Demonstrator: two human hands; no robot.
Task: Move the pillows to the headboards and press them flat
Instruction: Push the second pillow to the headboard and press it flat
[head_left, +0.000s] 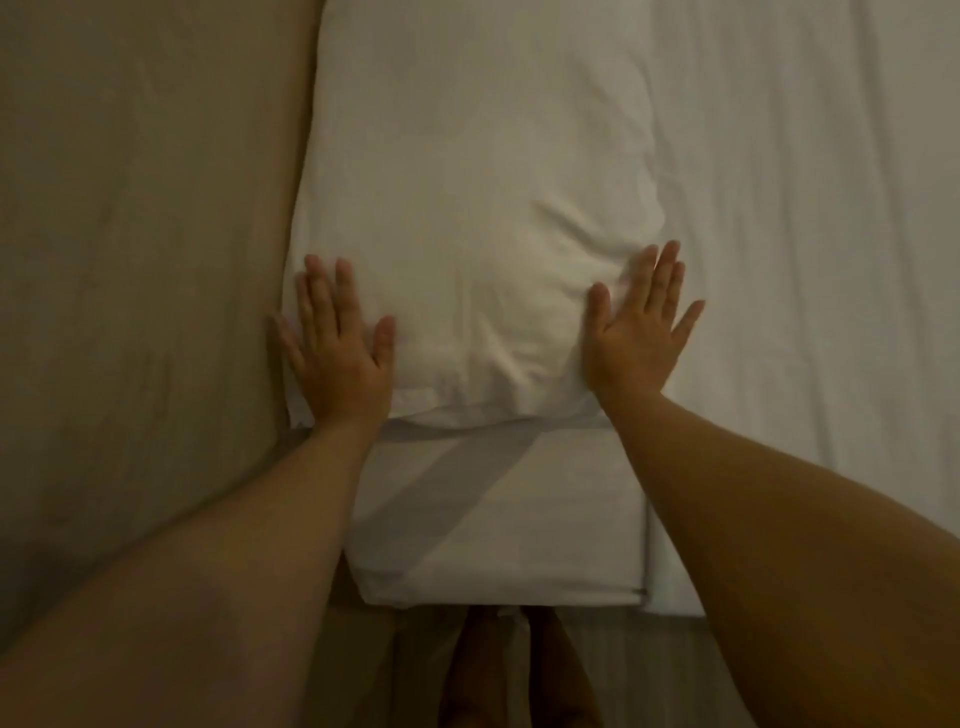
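Note:
A white pillow (467, 208) lies lengthwise on the bed, its left long edge against the beige padded headboard (145, 234). My left hand (337, 343) rests flat on the pillow's near left corner, fingers spread, little finger at the seam with the headboard. My right hand (641, 325) lies flat on the pillow's near right corner, fingers apart and partly over the sheet. The fabric between my hands is creased and puffed up. Neither hand holds anything.
A white bed sheet (805, 260) stretches to the right of the pillow. The mattress corner (498, 519), wrapped in white fabric, is just below the pillow. Beneath it I see grey floor and my bare feet (509, 675).

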